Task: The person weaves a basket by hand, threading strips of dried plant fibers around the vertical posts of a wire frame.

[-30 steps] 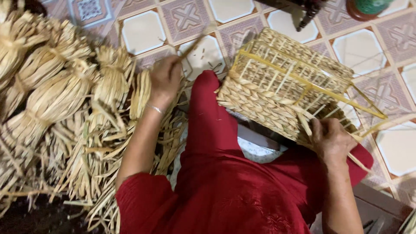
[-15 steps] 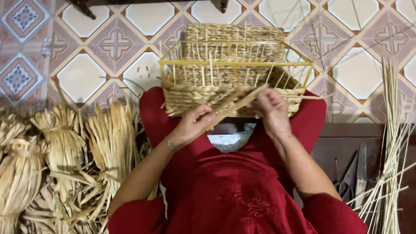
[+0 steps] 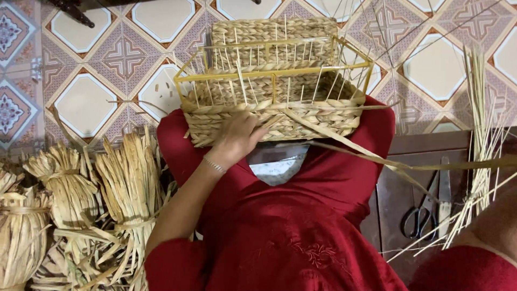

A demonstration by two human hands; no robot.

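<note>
Floor [image 3: 91, 102] is patterned tile, person seated on it in red clothing, knees up. Basket [image 3: 274, 81] sits on the lap, against both knees — half-woven, braided straw walls on a yellow wire frame [image 3: 269, 73], thin upright stakes poking above the weave.

Straw bundles [image 3: 124, 188] are tied and stacked at the person's left, near the left elbow. Loose thin reeds [image 3: 479, 134] lean at the right, over a dark wooden board.

Left hand [image 3: 237, 137] is pressed flat on the basket's near wall, fingers curled against the braid, bracing rather than pinching. Right hand is out of frame; only the forearm [image 3: 498, 221] shows at the lower right corner, so I cannot tell its grip. A long flat strand [image 3: 388, 161] runs taut from the front braid off to the right edge, apparently pulled by that hand.

Scissors [image 3: 423, 213] lie on the board, well apart from both hands.

Risks, my read:
- Hard pull on the strand could tilt the basket off the knees — only one hand braces it.
- Strand looks dry; a sharp bend at the braid may split it.
- Upright stakes could snag or snap if the strand sweeps across them.
</note>
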